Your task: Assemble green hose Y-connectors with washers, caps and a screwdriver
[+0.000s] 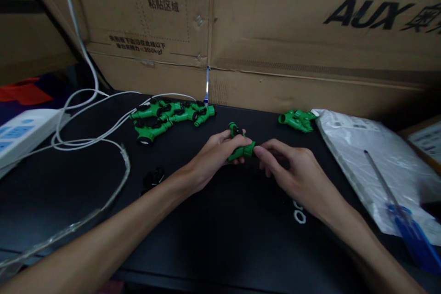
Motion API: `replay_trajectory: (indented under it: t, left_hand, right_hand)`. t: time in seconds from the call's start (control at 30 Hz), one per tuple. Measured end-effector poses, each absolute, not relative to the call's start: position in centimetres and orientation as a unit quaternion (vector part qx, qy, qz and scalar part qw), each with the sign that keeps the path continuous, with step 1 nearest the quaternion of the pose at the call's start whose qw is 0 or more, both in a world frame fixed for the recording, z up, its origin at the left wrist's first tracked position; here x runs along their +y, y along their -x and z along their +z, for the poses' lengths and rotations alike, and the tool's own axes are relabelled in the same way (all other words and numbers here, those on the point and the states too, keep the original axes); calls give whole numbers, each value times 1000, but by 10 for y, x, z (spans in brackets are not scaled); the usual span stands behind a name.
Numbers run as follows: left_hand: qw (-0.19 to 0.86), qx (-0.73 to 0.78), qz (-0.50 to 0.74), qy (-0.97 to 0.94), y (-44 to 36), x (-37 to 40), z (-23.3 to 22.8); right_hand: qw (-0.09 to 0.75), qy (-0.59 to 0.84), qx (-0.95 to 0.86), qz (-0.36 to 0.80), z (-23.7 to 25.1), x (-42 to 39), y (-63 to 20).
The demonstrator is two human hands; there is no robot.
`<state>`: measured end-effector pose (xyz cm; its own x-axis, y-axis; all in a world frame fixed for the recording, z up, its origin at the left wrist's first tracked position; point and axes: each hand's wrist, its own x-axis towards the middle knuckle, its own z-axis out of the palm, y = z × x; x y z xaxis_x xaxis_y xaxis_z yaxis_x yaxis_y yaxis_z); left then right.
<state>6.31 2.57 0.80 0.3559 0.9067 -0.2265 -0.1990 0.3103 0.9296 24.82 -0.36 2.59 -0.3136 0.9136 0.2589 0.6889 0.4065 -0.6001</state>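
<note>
My left hand (215, 154) grips a green plastic hose fitting (241, 149) over the middle of a black table (213, 239). My right hand (292, 172) has its fingertips pinched at the fitting's right end. Whether something small sits between those fingertips is hidden. A pile of several matching green fittings with black parts (168, 117) lies at the back left. A smaller green cluster (298, 120) lies at the back right.
White cables (96, 135) loop across the left side, beside a white power strip (24, 131). A clear plastic bag (375, 161) and a blue-handled screwdriver (403, 213) lie at the right. Small white rings (299, 212) and black parts (153, 178) rest on the table. Cardboard boxes (275, 32) wall the back.
</note>
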Motion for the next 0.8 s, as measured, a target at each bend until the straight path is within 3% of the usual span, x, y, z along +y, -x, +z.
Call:
replay_trajectory:
  t: [0.3, 0.63, 0.8]
  left_hand:
    - [710, 396, 410, -414, -63, 28, 8]
    - [704, 401, 388, -439, -64, 24, 12]
    - [704, 405, 400, -425, -63, 25, 10]
  right_hand:
    - [352, 433, -813, 167, 17, 4, -254]
    - [260, 516, -795, 188, 26, -4, -250]
    - [332, 458, -804, 186, 19, 1, -255]
